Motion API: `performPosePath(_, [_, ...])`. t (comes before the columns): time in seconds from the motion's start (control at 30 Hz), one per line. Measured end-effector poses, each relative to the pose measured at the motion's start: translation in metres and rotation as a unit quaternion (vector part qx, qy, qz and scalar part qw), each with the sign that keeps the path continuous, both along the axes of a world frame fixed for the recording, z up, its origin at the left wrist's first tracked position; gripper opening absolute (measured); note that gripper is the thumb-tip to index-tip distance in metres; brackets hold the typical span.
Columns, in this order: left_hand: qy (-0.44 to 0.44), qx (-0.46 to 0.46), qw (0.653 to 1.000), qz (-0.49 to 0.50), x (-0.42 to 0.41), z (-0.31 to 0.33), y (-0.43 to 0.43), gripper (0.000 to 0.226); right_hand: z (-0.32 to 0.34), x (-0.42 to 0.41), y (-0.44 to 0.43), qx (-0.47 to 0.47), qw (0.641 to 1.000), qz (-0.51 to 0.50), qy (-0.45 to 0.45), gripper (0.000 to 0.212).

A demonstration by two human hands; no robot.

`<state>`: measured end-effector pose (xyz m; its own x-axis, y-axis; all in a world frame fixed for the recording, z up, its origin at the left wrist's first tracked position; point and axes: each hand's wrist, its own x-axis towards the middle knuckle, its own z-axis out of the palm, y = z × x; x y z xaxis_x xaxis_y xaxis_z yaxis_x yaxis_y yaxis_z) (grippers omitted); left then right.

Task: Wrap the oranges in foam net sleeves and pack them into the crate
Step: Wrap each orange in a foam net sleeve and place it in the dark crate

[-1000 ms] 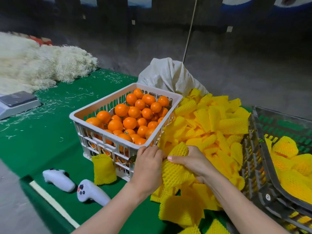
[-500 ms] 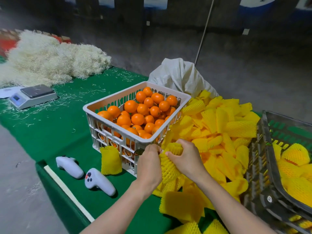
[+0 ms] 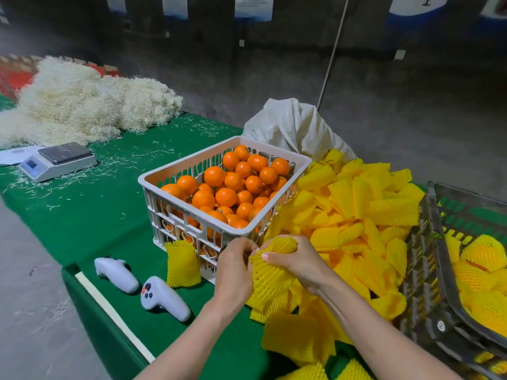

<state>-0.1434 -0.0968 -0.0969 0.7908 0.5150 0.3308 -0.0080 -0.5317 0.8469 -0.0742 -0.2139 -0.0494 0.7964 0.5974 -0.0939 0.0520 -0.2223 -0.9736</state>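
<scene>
A green cloth is covering the tabletop (image 3: 96, 215), and pale fibre strands are lying scattered across its far left part. At the far left a big heap of pale shredded fibre (image 3: 82, 105) is sitting on the cloth, with a small scale (image 3: 59, 160) just in front of it. Grey concrete floor (image 3: 24, 297) is showing at the near left. A dark, rough wall (image 3: 274, 64) is closing off the far side, with a thin pole (image 3: 332, 56) leaning against it.

A white basket (image 3: 189, 160) in the middle is holding bare oranges (image 3: 225, 196). A white sack (image 3: 293, 127) is slumping behind it. To the right, a pile of yellow foam sleeves (image 3: 356, 215) is spreading across the cloth. At the right edge, a dark crate (image 3: 428, 270) is tilting and holding wrapped oranges (image 3: 485, 253).

Just near the basket's near right corner, the left hand (image 3: 236, 267) and right hand (image 3: 299, 259) are gripping one foam sleeve (image 3: 271, 272) over the near edge of the pile. The fingers of both hands are curling and pinching its upper end. Whether an orange is inside, I cannot tell.

A single sleeve (image 3: 182, 263) is leaning against the basket's near wall, and two white controllers (image 3: 116, 274) (image 3: 164, 298) are lying at the near left.
</scene>
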Motion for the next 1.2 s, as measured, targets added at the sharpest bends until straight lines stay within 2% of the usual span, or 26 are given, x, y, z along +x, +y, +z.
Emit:
performPosePath(0.1, [0.002,-0.008,1.0,-0.016,-0.001,-0.002,-0.002,0.023,-0.002,0.004,0.002,-0.028,0.999,0.019,0.011,0.007])
performPosePath(0.27, [0.0,-0.023,1.0,0.015,-0.001,-0.005,0.003,0.024,-0.004,-0.003,0.008,-0.002,0.999,0.038,-0.026,0.017])
performPosePath(0.37, [0.014,-0.01,0.999,0.027,-0.003,-0.005,0.005,0.022,-0.005,-0.004,0.014,-0.028,0.998,0.026,-0.056,0.025])
performPosePath(0.5, [0.041,-0.087,0.995,0.024,-0.003,-0.011,0.001,0.027,0.0,-0.002,0.018,-0.092,0.995,0.025,-0.009,0.015])
performPosePath(0.57, [0.061,-0.15,0.985,0.063,-0.001,-0.016,0.011,0.024,-0.002,-0.004,0.018,-0.111,0.993,0.047,-0.003,0.015])
performPosePath(0.67, [0.062,-0.186,0.973,0.122,-0.003,-0.024,0.033,0.02,-0.003,-0.003,0.018,-0.099,0.993,0.047,-0.043,0.018])
performPosePath(0.73, [0.059,-0.203,0.971,0.112,-0.003,-0.026,0.036,0.021,0.0,0.007,0.017,-0.082,0.995,0.008,-0.057,0.02])
performPosePath(0.87, [0.077,-0.27,0.955,0.097,0.003,-0.03,0.041,0.023,0.007,0.017,0.016,-0.074,0.993,0.016,-0.086,0.018])
performPosePath(1.03, [0.126,-0.295,0.944,0.08,0.013,-0.033,0.053,0.015,0.002,0.02,0.013,-0.067,0.996,0.0,-0.053,0.022])
performPosePath(1.13, [0.141,-0.305,0.939,0.075,0.018,-0.033,0.055,0.019,-0.001,0.021,0.012,-0.066,0.997,-0.008,-0.036,0.001])
performPosePath(1.2, [0.133,-0.299,0.942,0.079,0.02,-0.034,0.056,0.023,-0.001,0.024,0.01,-0.052,0.998,-0.023,-0.023,0.009])
